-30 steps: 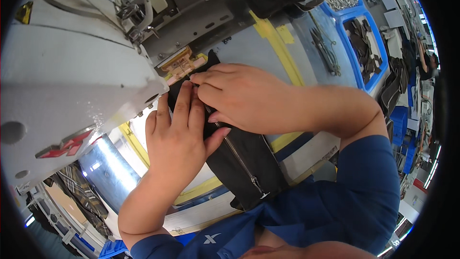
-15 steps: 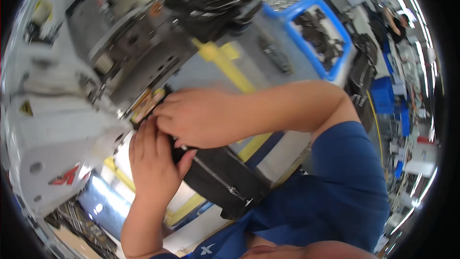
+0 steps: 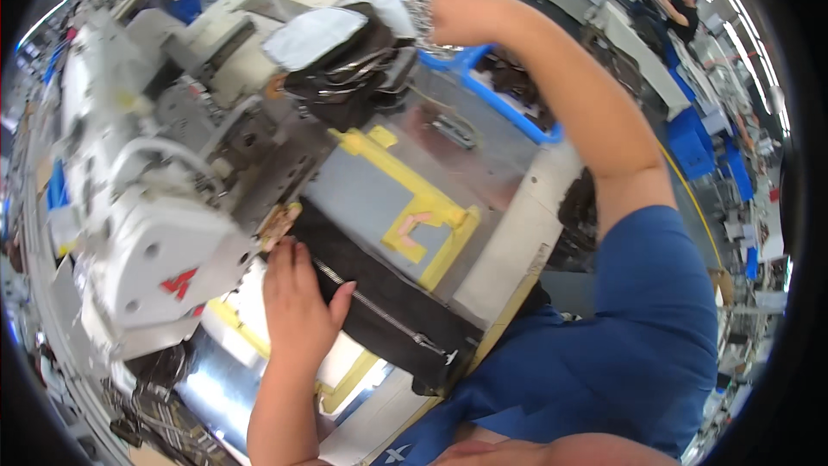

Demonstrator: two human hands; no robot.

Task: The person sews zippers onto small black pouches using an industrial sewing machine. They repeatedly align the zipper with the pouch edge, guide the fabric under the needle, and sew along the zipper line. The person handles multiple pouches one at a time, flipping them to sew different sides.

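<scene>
Under the head of a white sewing machine point(image 3: 181, 267) lies a black fabric piece point(image 3: 405, 302) with a silver zipper point(image 3: 371, 306) along it. My left hand point(image 3: 302, 293) rests flat on the fabric's left edge, fingers stretched toward the needle area and thumb apart. At the far side, my right hand point(image 3: 466, 15) reaches into a blue tray point(image 3: 493, 91), at the compartment of small silver metal pieces point(image 3: 424, 22). Its fingertips are hidden and blurred, so what they hold does not show.
A stack of dark fabric pieces point(image 3: 345, 78) lies beyond the machine bed. Yellow tape point(image 3: 405, 181) marks the table, and a small metal tool point(image 3: 453, 131) lies near the tray. Dark parts point(image 3: 513, 78) fill another tray compartment. A person point(image 3: 681, 13) sits far right.
My right hand has left the fabric by the needle and moved far across to the blue tray. My left hand stays on the fabric. The whole view has shifted.
</scene>
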